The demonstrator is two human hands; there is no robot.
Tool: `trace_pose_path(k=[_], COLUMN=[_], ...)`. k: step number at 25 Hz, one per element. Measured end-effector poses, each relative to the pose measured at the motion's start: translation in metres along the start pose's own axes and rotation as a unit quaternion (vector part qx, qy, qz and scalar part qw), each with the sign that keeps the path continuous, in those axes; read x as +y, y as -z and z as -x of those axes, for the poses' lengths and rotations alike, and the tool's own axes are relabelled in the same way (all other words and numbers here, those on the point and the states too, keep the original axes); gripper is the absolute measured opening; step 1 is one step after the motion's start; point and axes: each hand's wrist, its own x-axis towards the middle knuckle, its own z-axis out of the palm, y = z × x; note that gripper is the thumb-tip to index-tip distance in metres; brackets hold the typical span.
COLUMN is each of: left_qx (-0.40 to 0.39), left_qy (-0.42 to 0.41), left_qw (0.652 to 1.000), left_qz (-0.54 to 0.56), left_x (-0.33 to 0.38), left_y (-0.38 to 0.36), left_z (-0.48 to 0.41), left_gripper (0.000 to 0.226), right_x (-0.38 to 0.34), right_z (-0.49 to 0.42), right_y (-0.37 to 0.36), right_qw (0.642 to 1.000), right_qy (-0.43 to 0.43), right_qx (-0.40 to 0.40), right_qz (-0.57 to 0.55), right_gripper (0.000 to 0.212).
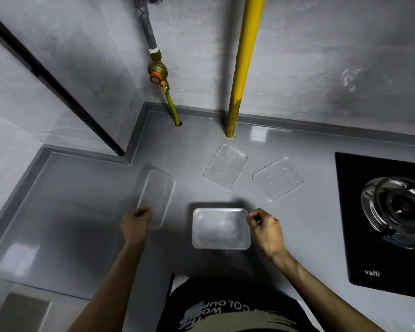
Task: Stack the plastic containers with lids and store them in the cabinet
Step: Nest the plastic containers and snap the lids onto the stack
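A grey tabletop (82,212) fills most of the view, meeting a pale grey wall at the back. At the right edge sits a black glass gas hob (393,236) with one round burner. A thick yellow pipe (243,68) runs down the wall into the tabletop, and left of it a thinner grey pipe carries a brass valve (157,73) with an orange knob.

A person stands at the near edge, both bare forearms reaching forward. The left hand (135,225) is curled closed on the near end of a clear plastic container (157,197), which looks tilted up on its side and is blurred. The right hand (266,226) rests just right of a second clear container (221,228), its fingers loosely bent at that container's far right corner; whether they actually pinch the rim cannot be told. This second container sits upright and open on the tabletop, directly in front of the person.

Counted: two containers, two lids. The lids lie flat farther back, well apart from the hands. One lid (225,166) sits near the foot of the yellow pipe; the other lid (278,179) lies just to its right, between it and the hob. The two lids do not touch.
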Motion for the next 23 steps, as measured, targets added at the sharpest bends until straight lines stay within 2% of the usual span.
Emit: trace_pose_path(k=[1, 3, 4, 6, 8, 11, 12, 13, 14, 16, 17, 19, 21, 22, 23], left_qx=[0.0, -0.025, -0.056, -0.103, -0.091, -0.093, -0.095, -0.091, -0.088, -0.135, -0.185, -0.291, -0.396, -0.42, -0.411], left_qy=[-0.051, -0.196, -0.287, -0.448, -0.532, -0.588, -0.584, -0.552, -0.481, -0.237, -0.11, 0.045, 0.073, 0.059, 0.041], left_qw=[0.999, 0.98, 0.955, 0.884, 0.831, 0.792, 0.796, 0.822, 0.868, 0.962, 0.968, 0.92, 0.888, 0.888, 0.9], left_qz=[-0.005, -0.028, -0.039, -0.092, -0.136, -0.134, -0.126, -0.11, -0.085, 0.029, 0.125, 0.259, 0.221, 0.175, 0.137], left_x=[0.005, 0.019, 0.027, 0.042, 0.052, 0.051, 0.048, 0.047, 0.047, 0.052, 0.054, 0.054, 0.055, 0.058, 0.06], left_y=[0.004, 0.007, 0.006, -0.001, -0.009, -0.019, -0.022, -0.026, -0.028, -0.033, -0.035, -0.037, -0.04, -0.042, -0.046], left_z=[0.001, 0.009, 0.018, 0.039, 0.053, 0.063, 0.065, 0.067, 0.069, 0.075, 0.077, 0.084, 0.095, 0.102, 0.108], left_gripper=[0.004, 0.009, 0.012, 0.012, 0.014, 0.019, 0.017, 0.019, 0.032, 0.069, 0.08, 0.075, 0.052, 0.041, 0.031], right_x=[-0.006, -0.022, -0.031, -0.045, -0.049, -0.042, -0.039, -0.038, -0.037, -0.036, -0.035, -0.036, -0.04, -0.043, -0.046], right_z=[-0.002, -0.002, -0.001, -0.001, -0.002, -0.002, -0.001, 0.0, 0.002, 0.005, 0.006, 0.01, 0.015, 0.018, 0.02], right_y=[0.001, 0.001, 0.0, 0.003, 0.006, 0.012, 0.014, 0.016, 0.018, 0.02, 0.02, 0.018, 0.011, 0.007, 0.004], right_qw=[0.999, 0.982, 0.958, 0.903, 0.879, 0.889, 0.893, 0.894, 0.893, 0.884, 0.88, 0.874, 0.859, 0.856, 0.863], right_qy=[-0.01, -0.052, -0.089, -0.151, -0.173, -0.169, -0.168, -0.166, -0.164, -0.166, -0.169, -0.177, -0.191, -0.194, -0.192], right_qx=[-0.026, -0.094, -0.133, -0.19, -0.207, -0.188, -0.177, -0.169, -0.162, -0.137, -0.123, -0.104, -0.113, -0.126, -0.141], right_qz=[-0.035, -0.158, -0.239, -0.355, -0.394, -0.381, -0.378, -0.379, -0.386, -0.415, -0.428, -0.44, -0.462, -0.462, -0.446], right_gripper=[0.01, 0.015, 0.022, 0.033, 0.033, 0.025, 0.027, 0.028, 0.028, 0.021, 0.015, 0.01, 0.012, 0.012, 0.012])
